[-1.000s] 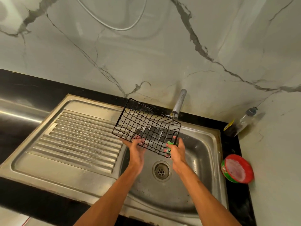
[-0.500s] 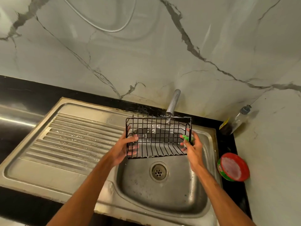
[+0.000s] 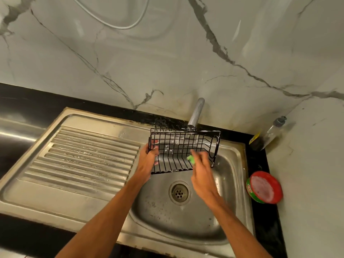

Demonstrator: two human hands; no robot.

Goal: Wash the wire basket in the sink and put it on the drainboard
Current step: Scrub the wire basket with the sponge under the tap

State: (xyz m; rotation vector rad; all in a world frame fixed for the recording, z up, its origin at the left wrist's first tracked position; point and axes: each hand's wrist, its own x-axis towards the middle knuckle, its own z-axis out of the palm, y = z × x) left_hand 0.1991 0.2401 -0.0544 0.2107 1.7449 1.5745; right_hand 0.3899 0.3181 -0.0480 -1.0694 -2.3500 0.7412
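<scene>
Black wire basket held over the sink, centre frame, just under the tap.
The left hand grips its left end, fingers curled round the wires; the right hand pinches a green scrubber against its lower wires.

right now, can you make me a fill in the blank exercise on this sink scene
1. The left hand grips the wire basket over the sink, not the ribbed ____.
2. The right hand holds a ____ scrubber against the basket.
3. The red tub is on the sink's ____ side.
Missing words: drainboard; green; right.
</scene>
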